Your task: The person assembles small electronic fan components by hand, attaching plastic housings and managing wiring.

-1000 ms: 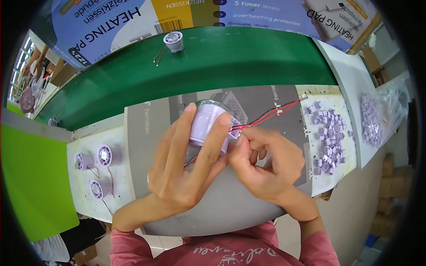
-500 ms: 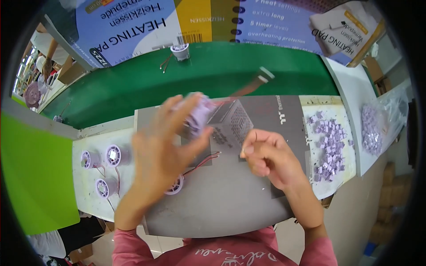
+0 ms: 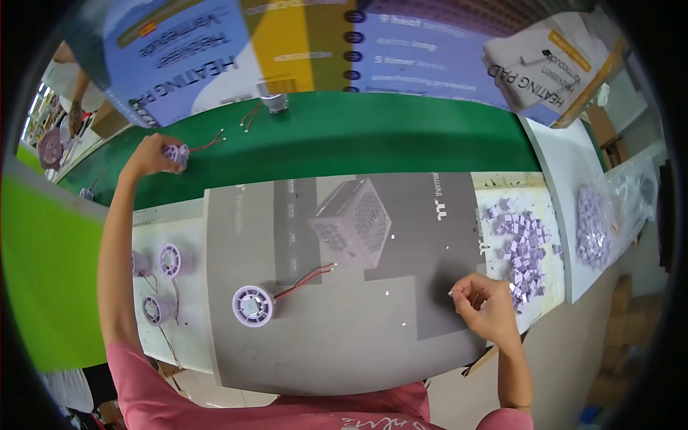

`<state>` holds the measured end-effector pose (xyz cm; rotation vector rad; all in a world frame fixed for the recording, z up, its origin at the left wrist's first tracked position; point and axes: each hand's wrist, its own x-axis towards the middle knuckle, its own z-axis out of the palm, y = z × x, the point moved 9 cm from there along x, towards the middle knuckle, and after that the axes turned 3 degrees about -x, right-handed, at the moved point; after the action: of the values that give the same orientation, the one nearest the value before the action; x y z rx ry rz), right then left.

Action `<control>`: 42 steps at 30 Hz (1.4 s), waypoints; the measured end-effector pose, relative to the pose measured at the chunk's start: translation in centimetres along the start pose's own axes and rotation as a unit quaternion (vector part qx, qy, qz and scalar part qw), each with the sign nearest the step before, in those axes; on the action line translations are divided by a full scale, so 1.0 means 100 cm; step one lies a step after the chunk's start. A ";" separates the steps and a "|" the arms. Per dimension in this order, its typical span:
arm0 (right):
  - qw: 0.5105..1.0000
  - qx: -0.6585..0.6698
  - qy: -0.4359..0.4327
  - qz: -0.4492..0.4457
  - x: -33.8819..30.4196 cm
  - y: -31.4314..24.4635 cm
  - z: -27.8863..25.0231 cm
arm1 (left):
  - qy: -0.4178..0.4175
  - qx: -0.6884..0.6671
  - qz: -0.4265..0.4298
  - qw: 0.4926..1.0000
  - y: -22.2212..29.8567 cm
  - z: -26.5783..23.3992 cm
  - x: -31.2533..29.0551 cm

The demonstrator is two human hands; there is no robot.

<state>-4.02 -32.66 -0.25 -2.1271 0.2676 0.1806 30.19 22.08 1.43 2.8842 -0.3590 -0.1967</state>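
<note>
My left hand (image 3: 152, 155), arm stretched out to the far left, is closed on a round lilac fan unit (image 3: 176, 155) over the green belt; its red and black wires trail to the right. My right hand (image 3: 489, 307) is at the right of the grey cardboard sheet (image 3: 344, 344), thumb and fingers pinched together with a tiny pale bit at their tips, too small to name. Another lilac fan unit (image 3: 253, 307) lies on the cardboard, its spoked face up and its wires pointing right.
Several lilac fan units (image 3: 172, 259) stand on the white surface at left. A heap of small lilac pieces (image 3: 525, 247) lies at right, beside a clear bag of lilac parts (image 3: 593, 226). Another unit (image 3: 274, 104) sits on the green belt (image 3: 373, 136), before printed boxes (image 3: 423, 50).
My left hand has carried its fan unit away from above the cardboard to the far left. My right hand has moved right and nearer, still pinched. The unit on the cardboard is now uncovered.
</note>
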 end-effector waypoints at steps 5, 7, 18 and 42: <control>0.985 -0.143 0.093 -0.011 0.001 -0.005 -0.017 | 0.070 0.158 0.162 0.972 -0.019 -0.015 0.011; 0.972 -0.184 0.143 -0.032 -0.001 -0.002 -0.028 | 0.200 0.149 0.196 0.949 0.050 -0.015 0.026; 0.847 -0.456 0.257 -0.086 -0.004 0.011 -0.064 | 0.219 -0.018 0.008 0.975 0.180 0.052 0.130; 0.956 -0.045 0.086 -0.275 0.015 -0.094 -0.011 | -0.144 -0.055 0.239 0.959 0.260 0.076 -0.153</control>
<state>-0.14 -28.83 7.60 -2.2242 -0.2428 -0.3255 8.42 -0.11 1.89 2.5619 -1.0417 -0.5290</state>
